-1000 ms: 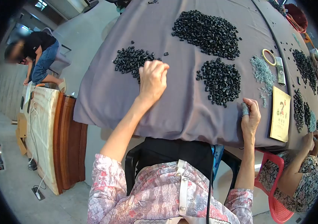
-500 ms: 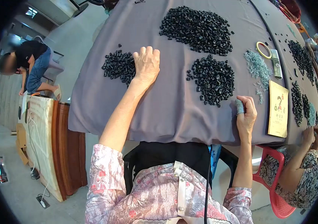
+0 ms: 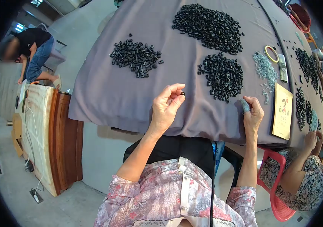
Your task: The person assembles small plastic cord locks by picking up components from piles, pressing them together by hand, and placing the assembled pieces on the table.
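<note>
Between left fingers [image 3: 177, 100]: small black piece [image 3: 183, 93].

The tablecloth [image 3: 157, 22] is plain greyish mauve, the bead-like pieces [image 3: 135, 56] on it black. The near shirt [image 3: 150, 189] has a pink, grey and white print; the right chair [image 3: 279, 204] is coral red.

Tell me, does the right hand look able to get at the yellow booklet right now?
Probably yes: the right hand is close beside the yellow booklet, with only bare cloth between them and nothing on the cover. The gray-green material at the hand's fingertips might hinder gripping.
</note>
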`<action>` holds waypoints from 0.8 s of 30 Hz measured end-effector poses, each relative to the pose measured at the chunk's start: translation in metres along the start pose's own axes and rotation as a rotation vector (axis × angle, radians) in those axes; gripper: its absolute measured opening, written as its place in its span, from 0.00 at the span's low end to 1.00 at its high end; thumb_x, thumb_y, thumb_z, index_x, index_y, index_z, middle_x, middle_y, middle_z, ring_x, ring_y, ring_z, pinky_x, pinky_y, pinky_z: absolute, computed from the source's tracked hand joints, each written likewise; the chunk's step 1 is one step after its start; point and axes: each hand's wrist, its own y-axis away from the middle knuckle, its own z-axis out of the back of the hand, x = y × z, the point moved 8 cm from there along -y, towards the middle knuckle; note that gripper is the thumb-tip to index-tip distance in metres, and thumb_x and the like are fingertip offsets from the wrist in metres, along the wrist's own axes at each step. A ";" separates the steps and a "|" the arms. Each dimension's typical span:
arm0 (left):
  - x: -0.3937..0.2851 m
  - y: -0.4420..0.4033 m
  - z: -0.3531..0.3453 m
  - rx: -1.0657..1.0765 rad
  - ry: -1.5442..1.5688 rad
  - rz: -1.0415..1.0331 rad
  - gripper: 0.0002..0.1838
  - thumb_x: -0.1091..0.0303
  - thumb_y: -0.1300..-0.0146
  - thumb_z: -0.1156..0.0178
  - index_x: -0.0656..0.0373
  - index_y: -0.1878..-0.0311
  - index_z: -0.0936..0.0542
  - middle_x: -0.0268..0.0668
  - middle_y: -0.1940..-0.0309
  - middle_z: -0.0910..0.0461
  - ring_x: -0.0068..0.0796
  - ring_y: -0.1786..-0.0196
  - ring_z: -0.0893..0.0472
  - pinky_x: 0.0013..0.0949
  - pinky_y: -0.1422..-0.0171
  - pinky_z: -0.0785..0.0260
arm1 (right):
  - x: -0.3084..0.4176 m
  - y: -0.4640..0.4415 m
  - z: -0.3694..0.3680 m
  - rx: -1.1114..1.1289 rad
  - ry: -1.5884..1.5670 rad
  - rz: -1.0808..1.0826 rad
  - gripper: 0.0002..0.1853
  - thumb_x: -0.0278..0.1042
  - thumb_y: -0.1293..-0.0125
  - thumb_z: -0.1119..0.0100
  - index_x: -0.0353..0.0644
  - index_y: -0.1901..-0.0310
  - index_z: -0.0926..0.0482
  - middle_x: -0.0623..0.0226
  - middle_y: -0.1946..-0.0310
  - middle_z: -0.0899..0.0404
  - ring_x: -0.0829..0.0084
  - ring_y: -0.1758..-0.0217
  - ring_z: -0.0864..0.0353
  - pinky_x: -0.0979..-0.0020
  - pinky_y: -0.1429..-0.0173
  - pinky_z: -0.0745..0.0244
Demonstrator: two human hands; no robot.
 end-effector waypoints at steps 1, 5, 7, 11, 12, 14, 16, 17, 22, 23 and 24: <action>0.005 0.002 0.001 0.015 0.039 0.040 0.12 0.79 0.42 0.42 0.61 0.54 0.23 0.30 0.68 0.24 0.13 0.69 0.26 0.17 0.66 0.31 | 0.000 0.002 0.000 -0.002 -0.040 -0.049 0.07 0.17 0.45 0.44 0.36 0.64 0.22 0.71 0.71 0.23 0.82 0.68 0.28 0.79 0.63 0.32; 0.018 0.009 0.006 -0.002 0.193 0.196 0.09 0.78 0.42 0.41 0.62 0.57 0.22 0.33 0.70 0.21 0.18 0.71 0.22 0.19 0.69 0.27 | 0.016 0.017 -0.019 -0.013 -0.202 -0.146 0.03 0.20 0.43 0.42 0.36 0.66 0.23 0.74 0.72 0.23 0.85 0.67 0.29 0.79 0.62 0.31; 0.022 0.011 0.005 0.015 0.213 0.228 0.09 0.78 0.42 0.42 0.63 0.57 0.22 0.34 0.70 0.21 0.18 0.70 0.22 0.21 0.68 0.26 | 0.059 0.022 -0.038 0.062 -0.132 -0.029 0.05 0.21 0.44 0.41 0.37 0.66 0.23 0.70 0.72 0.23 0.80 0.67 0.26 0.78 0.61 0.30; 0.016 0.014 -0.001 0.021 0.149 0.201 0.09 0.80 0.43 0.41 0.65 0.58 0.23 0.34 0.69 0.22 0.19 0.69 0.22 0.23 0.65 0.25 | 0.094 0.029 -0.081 0.240 -0.297 0.028 0.06 0.18 0.46 0.43 0.36 0.65 0.24 0.64 0.71 0.24 0.75 0.69 0.25 0.76 0.62 0.30; 0.017 0.015 -0.002 0.040 0.120 0.191 0.09 0.81 0.43 0.41 0.65 0.58 0.24 0.33 0.69 0.22 0.19 0.68 0.22 0.23 0.64 0.25 | 0.100 0.029 -0.088 0.267 -0.297 0.081 0.08 0.17 0.47 0.44 0.37 0.64 0.24 0.62 0.71 0.24 0.70 0.68 0.24 0.74 0.62 0.30; 0.015 0.015 -0.003 0.066 0.051 0.162 0.09 0.82 0.44 0.41 0.65 0.59 0.24 0.33 0.69 0.23 0.19 0.68 0.22 0.22 0.63 0.25 | 0.108 0.027 -0.099 0.302 -0.303 0.110 0.10 0.16 0.48 0.44 0.37 0.63 0.24 0.61 0.70 0.24 0.68 0.67 0.23 0.74 0.62 0.29; 0.012 0.015 -0.003 0.081 -0.026 0.126 0.09 0.82 0.44 0.41 0.66 0.60 0.24 0.33 0.68 0.24 0.19 0.66 0.22 0.22 0.61 0.26 | 0.115 0.027 -0.107 0.317 -0.306 0.116 0.10 0.16 0.49 0.45 0.37 0.63 0.25 0.60 0.70 0.24 0.65 0.68 0.23 0.71 0.64 0.30; 0.010 0.015 -0.003 0.073 -0.014 0.100 0.09 0.83 0.45 0.41 0.66 0.60 0.23 0.32 0.67 0.24 0.18 0.66 0.23 0.21 0.62 0.26 | 0.114 0.027 -0.110 0.324 -0.278 0.124 0.10 0.16 0.49 0.45 0.38 0.64 0.25 0.60 0.71 0.25 0.64 0.69 0.24 0.70 0.64 0.30; 0.006 0.014 -0.004 0.055 0.004 0.024 0.09 0.85 0.48 0.41 0.66 0.63 0.22 0.32 0.66 0.24 0.17 0.65 0.24 0.19 0.63 0.28 | 0.116 0.028 -0.116 0.331 -0.197 0.208 0.09 0.17 0.49 0.46 0.38 0.65 0.25 0.60 0.74 0.28 0.60 0.71 0.27 0.66 0.66 0.32; 0.004 0.015 -0.005 0.075 -0.056 -0.009 0.09 0.85 0.47 0.41 0.66 0.62 0.22 0.31 0.65 0.24 0.17 0.64 0.24 0.20 0.62 0.28 | 0.116 0.028 -0.116 0.338 -0.190 0.209 0.09 0.17 0.50 0.46 0.38 0.65 0.25 0.60 0.74 0.28 0.60 0.70 0.26 0.66 0.66 0.32; 0.003 0.015 -0.005 0.097 -0.117 -0.043 0.09 0.85 0.47 0.41 0.66 0.61 0.22 0.31 0.64 0.25 0.17 0.63 0.24 0.20 0.61 0.27 | 0.117 0.029 -0.114 0.342 -0.184 0.209 0.10 0.17 0.50 0.46 0.38 0.65 0.25 0.60 0.74 0.28 0.60 0.70 0.26 0.66 0.66 0.31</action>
